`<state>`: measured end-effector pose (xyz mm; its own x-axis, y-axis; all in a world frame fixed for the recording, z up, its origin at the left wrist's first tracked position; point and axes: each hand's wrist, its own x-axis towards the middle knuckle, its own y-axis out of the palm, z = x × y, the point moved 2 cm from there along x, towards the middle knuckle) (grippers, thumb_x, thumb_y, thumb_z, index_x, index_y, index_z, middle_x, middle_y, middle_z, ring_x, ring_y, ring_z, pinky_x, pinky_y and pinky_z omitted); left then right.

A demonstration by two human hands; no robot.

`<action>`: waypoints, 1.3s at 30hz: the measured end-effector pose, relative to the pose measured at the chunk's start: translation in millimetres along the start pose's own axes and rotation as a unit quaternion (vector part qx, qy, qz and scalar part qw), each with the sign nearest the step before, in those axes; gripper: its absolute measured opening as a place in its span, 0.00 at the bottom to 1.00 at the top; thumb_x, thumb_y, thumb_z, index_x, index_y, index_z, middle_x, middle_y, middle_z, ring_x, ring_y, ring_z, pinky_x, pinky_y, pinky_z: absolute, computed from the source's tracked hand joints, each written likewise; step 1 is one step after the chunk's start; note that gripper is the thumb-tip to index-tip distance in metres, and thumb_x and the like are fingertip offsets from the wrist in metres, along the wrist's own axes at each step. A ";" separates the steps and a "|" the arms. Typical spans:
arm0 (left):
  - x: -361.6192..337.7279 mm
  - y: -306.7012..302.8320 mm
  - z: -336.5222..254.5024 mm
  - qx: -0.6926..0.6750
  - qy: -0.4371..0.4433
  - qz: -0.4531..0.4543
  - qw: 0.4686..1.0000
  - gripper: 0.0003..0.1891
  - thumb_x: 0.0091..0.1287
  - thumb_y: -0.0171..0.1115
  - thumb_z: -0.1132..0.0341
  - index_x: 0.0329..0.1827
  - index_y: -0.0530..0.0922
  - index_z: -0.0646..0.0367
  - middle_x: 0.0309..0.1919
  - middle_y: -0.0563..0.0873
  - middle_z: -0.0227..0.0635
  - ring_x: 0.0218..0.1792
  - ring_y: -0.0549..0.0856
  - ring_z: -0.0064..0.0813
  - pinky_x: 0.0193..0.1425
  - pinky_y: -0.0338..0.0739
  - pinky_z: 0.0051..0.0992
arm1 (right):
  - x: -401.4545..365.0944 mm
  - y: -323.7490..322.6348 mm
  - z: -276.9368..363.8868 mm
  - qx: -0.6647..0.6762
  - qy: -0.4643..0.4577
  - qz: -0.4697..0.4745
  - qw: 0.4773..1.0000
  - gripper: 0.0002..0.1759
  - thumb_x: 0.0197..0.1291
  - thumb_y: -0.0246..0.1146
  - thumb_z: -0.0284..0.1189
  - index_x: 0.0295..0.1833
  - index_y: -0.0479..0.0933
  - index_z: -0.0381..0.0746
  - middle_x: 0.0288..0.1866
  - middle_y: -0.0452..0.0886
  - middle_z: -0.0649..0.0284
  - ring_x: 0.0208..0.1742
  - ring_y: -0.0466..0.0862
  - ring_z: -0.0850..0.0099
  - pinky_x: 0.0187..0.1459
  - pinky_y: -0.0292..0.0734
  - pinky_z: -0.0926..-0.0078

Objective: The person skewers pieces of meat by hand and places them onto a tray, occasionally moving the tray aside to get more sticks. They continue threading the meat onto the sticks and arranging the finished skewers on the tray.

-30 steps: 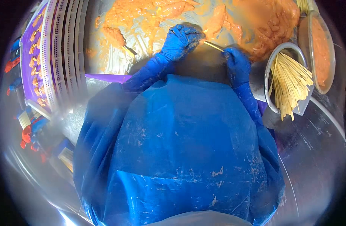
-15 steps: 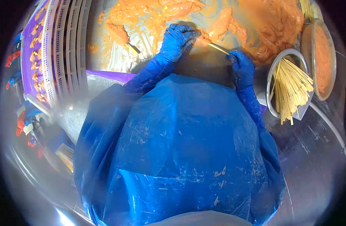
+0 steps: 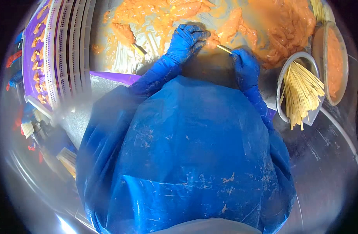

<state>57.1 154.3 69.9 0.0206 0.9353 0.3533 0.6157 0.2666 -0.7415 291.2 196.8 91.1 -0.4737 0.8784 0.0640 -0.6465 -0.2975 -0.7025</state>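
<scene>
My left hand (image 3: 185, 43), in a blue glove, has its fingers closed on a piece of raw orange meat (image 3: 213, 39) above the metal worktop. My right hand (image 3: 246, 68), gloved too, pinches a wooden skewer (image 3: 224, 48). The skewer's far end runs into the meat, and my right fingers hide its near end. Left of my left hand lies a finished-looking meat skewer (image 3: 123, 34) with its bare stick pointing toward me. It rests on a row of pale sticks (image 3: 126, 58) smeared with marinade. Loose marinated meat (image 3: 282, 29) is spread behind both hands.
A clear container (image 3: 282, 87) of bare skewers (image 3: 301, 91) stands at the right, beside a tub (image 3: 345, 64) of orange meat. Stacked white perforated trays (image 3: 72, 46) rise at the left, the outermost holding meat pieces on purple lining (image 3: 28, 58). Other people's gloved hands show at far left.
My right hand has shifted left toward my left hand, and less bare skewer shows between them. The left hand has hardly moved. At far left, a person's red-and-blue sleeve has moved.
</scene>
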 end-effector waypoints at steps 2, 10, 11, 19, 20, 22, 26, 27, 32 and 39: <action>1.2 -5.4 1.8 0.001 0.008 -0.010 1.000 0.17 0.54 0.70 0.66 0.49 0.86 0.46 0.47 0.85 0.33 0.49 0.80 0.42 0.55 0.75 0.39 | -0.8 -1.0 -1.4 -0.007 0.009 -0.002 1.000 0.07 0.65 0.61 0.29 0.42 0.80 0.38 0.37 0.83 0.54 0.40 0.84 0.57 0.43 0.76 0.65; -1.6 0.7 12.1 -0.014 0.028 -0.016 0.999 0.16 0.55 0.69 0.67 0.48 0.86 0.47 0.46 0.85 0.35 0.49 0.79 0.43 0.55 0.75 0.39 | -9.5 -10.1 -21.2 -0.023 0.005 0.005 1.000 0.06 0.65 0.60 0.28 0.41 0.80 0.37 0.36 0.82 0.53 0.40 0.83 0.57 0.43 0.75 0.65; -1.9 1.8 12.9 -0.017 0.025 -0.012 0.999 0.16 0.55 0.69 0.67 0.48 0.86 0.47 0.46 0.85 0.35 0.49 0.79 0.43 0.55 0.75 0.39 | -10.0 -10.6 -23.7 -0.023 0.004 0.005 1.000 0.06 0.65 0.60 0.28 0.41 0.80 0.37 0.36 0.82 0.53 0.40 0.83 0.57 0.43 0.75 0.65; -1.9 -0.4 7.9 -0.005 0.027 -0.003 1.000 0.15 0.56 0.68 0.67 0.48 0.86 0.47 0.48 0.84 0.36 0.50 0.79 0.43 0.56 0.74 0.39 | -5.2 -8.7 -9.8 0.021 0.034 0.011 0.999 0.06 0.66 0.59 0.27 0.40 0.79 0.36 0.34 0.81 0.55 0.36 0.82 0.61 0.43 0.75 0.67; -2.1 1.1 9.6 -0.008 0.034 -0.002 0.999 0.15 0.56 0.68 0.66 0.49 0.86 0.47 0.48 0.84 0.36 0.51 0.79 0.43 0.56 0.74 0.40 | -4.7 -7.0 -11.3 0.021 0.033 0.011 0.999 0.06 0.66 0.59 0.27 0.40 0.79 0.36 0.34 0.81 0.55 0.36 0.82 0.61 0.43 0.75 0.67; -1.7 1.0 9.0 -0.011 0.041 -0.001 0.999 0.16 0.56 0.68 0.66 0.49 0.85 0.48 0.48 0.84 0.36 0.51 0.79 0.43 0.57 0.73 0.40 | -3.4 -3.8 -11.9 0.032 0.014 0.004 0.999 0.05 0.65 0.60 0.27 0.39 0.79 0.37 0.33 0.81 0.54 0.35 0.82 0.59 0.41 0.75 0.65; -1.6 1.1 8.3 -0.005 0.036 0.008 0.999 0.16 0.57 0.67 0.65 0.50 0.85 0.48 0.48 0.84 0.36 0.52 0.79 0.42 0.58 0.72 0.40 | 0.8 -3.1 -1.2 -0.007 0.005 0.007 1.000 0.06 0.65 0.60 0.28 0.39 0.79 0.38 0.33 0.80 0.53 0.35 0.81 0.57 0.40 0.74 0.64; -1.7 1.1 8.2 -0.006 0.038 0.010 0.999 0.16 0.57 0.67 0.65 0.51 0.85 0.48 0.48 0.84 0.36 0.52 0.79 0.42 0.58 0.72 0.40 | 2.4 0.0 0.2 0.004 -0.015 -0.003 1.000 0.06 0.65 0.60 0.29 0.39 0.79 0.38 0.34 0.80 0.53 0.35 0.81 0.56 0.40 0.74 0.63; -1.1 -2.4 6.2 -0.015 0.032 0.008 0.999 0.17 0.58 0.68 0.65 0.51 0.85 0.50 0.51 0.84 0.38 0.53 0.79 0.42 0.60 0.72 0.38 | 7.0 12.8 -1.9 -0.014 -0.039 -0.008 0.999 0.06 0.64 0.61 0.31 0.41 0.79 0.41 0.35 0.82 0.54 0.38 0.83 0.54 0.42 0.77 0.61; -3.3 -33.2 7.4 -0.083 -0.091 -0.082 0.989 0.15 0.60 0.64 0.71 0.50 0.86 0.52 0.50 0.85 0.39 0.52 0.81 0.41 0.61 0.74 0.35 | 3.1 5.3 4.9 0.072 0.010 0.015 0.997 0.03 0.66 0.60 0.26 0.41 0.76 0.38 0.34 0.78 0.54 0.36 0.80 0.60 0.42 0.75 0.67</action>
<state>30.8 144.2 89.1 -0.2226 0.9130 0.3419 0.7206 0.3903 -0.5730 283.3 196.1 91.1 -0.4827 0.8753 0.0290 -0.7117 -0.3727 -0.5954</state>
